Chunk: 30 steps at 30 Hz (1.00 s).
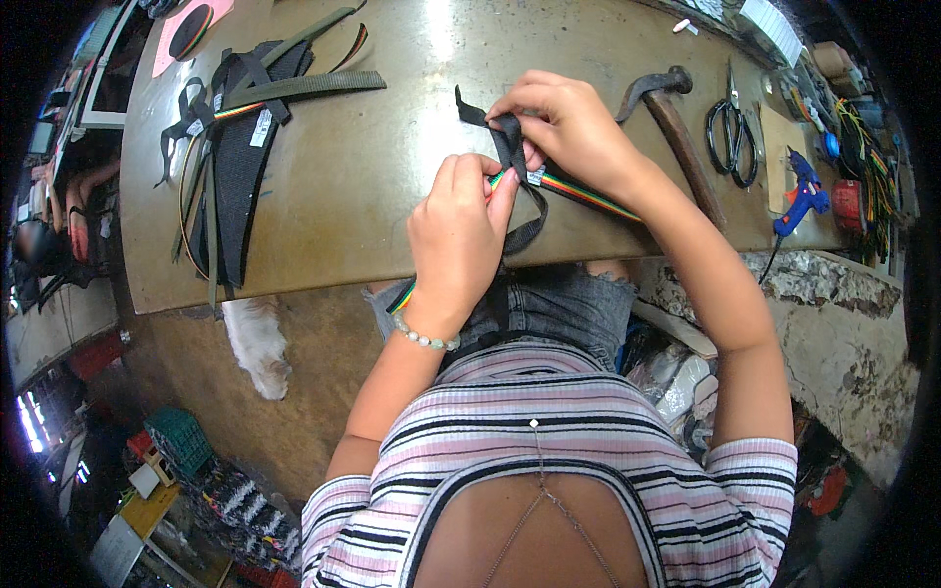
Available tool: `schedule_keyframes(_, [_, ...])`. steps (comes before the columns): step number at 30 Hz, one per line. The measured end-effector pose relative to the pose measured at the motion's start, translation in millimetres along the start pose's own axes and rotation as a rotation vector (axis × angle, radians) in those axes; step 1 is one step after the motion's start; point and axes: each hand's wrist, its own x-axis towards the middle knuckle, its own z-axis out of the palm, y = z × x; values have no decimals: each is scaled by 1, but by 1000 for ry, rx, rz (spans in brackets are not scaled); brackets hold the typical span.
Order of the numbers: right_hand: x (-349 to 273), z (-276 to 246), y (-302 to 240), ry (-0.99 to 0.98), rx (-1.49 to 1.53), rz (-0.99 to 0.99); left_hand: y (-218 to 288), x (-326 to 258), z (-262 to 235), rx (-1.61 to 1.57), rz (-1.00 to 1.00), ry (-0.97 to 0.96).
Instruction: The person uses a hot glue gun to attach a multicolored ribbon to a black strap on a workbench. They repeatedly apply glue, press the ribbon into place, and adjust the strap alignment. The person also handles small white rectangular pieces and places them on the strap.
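Note:
Over the near part of the worktable, my left hand (459, 223) and my right hand (561, 122) work close together on a black webbing strap (512, 147). Fingers of my right hand pinch the strap's upper part, whose free end sticks out to the left. My left thumb and fingers pinch a striped ribbon (591, 199) in green, yellow, red and black where it meets the strap. The ribbon runs right under my right forearm, and a striped end also hangs below my left wrist. A loop of the black strap droops by the table edge. A small white label sits at the crossing.
At the left lie black straps (235, 167) with striped ribbon and a round striped disc (191, 31). To the right are a hammer (683, 147), black-handled scissors (731, 142) and a blue glue gun (804, 201) with its cord. A white furry animal (257, 348) is on the floor.

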Motion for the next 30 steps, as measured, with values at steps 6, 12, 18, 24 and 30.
schedule_keyframes(6, [41, -15, -15, -215, -167, 243, 3, -5, 1, 191, 110, -36])
schedule_keyframes(12, [-14, -60, -5, 701, -663, -184, 3, -7, -6, 304, 166, -72])
schedule_keyframes(18, [-105, -77, -10, 495, -1096, 518, -6, -7, -12, 61, 155, -62])
schedule_keyframes(24, [-94, 0, -95, 276, -504, 355, -20, -8, -8, -354, -107, 69])
schedule_keyframes(30, [-104, 33, -73, 530, -480, 128, -28, -10, -9, -436, -132, 83])
